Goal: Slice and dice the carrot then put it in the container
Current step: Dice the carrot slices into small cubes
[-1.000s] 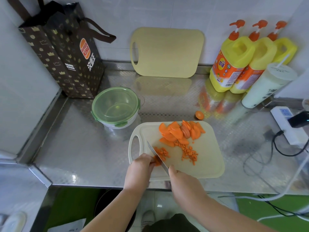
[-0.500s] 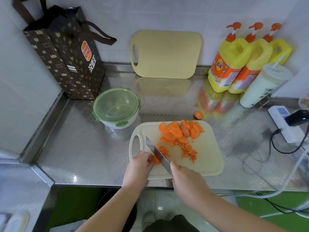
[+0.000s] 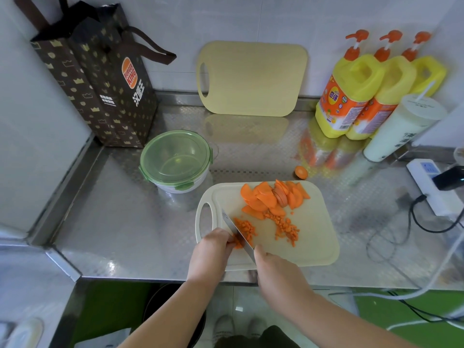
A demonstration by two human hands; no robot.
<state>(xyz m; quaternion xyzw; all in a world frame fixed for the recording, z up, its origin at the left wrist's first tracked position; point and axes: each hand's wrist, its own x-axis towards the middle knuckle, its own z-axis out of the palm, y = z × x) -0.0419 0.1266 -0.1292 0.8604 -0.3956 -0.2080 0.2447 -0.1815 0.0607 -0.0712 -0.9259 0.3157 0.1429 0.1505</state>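
On the steel counter [image 3: 125,222] lies a pale cutting board [image 3: 313,247], and we see both hands busy at its near left corner. The right hand [image 3: 273,267] grips the knife [image 3: 236,229], whose blade runs away from us and to the left over the board. The left hand [image 3: 211,249], with fingers curled, holds a carrot piece [image 3: 237,243] just against the left side of the blade. On the right of the blade we find a small heap of dice [image 3: 247,226]. A longer trail of dice [image 3: 286,228] sits near the middle, and the uncut slices [image 3: 266,199] are piled at the far edge. A carrot end [image 3: 301,172] lies on the counter just behind the board. The container [image 3: 175,159], with its green lid on, stands behind the board to the left, apart from it.
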